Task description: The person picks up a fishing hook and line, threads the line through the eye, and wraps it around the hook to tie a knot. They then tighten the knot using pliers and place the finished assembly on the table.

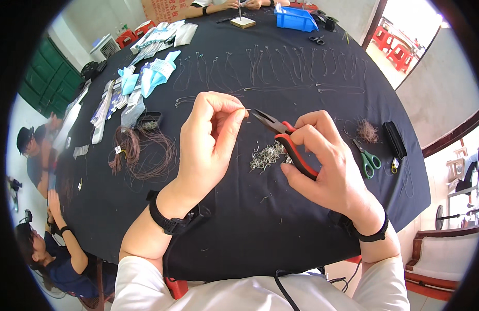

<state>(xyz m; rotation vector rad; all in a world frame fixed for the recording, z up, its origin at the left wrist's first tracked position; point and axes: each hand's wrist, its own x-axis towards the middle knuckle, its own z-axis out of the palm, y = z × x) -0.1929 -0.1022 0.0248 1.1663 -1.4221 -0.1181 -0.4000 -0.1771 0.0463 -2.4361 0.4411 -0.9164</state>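
My left hand (208, 137) is closed in a pinch of thumb and forefinger, with a tiny piece at the fingertips too small to make out. In my right hand (330, 160) is a pair of long-nose pliers (273, 123) with red and black handles. Its jaw tips point left and stop just beside my left fingertips. Beneath the pliers, a heap of small silvery metal hooks (266, 157) lies on the black tablecloth (224, 228). Lengths of thin cord (286, 88) with small pale ends lie beyond my hands, many of them in a row.
Coiled brown cord (141, 155) and plastic packets (159, 75) lie to the left. On the right are green-handled scissors (369, 160), a tangle of cord (367, 131) and a black case (395, 140). A blue tray (295, 19) stands at the far side. Other people sit around the table.
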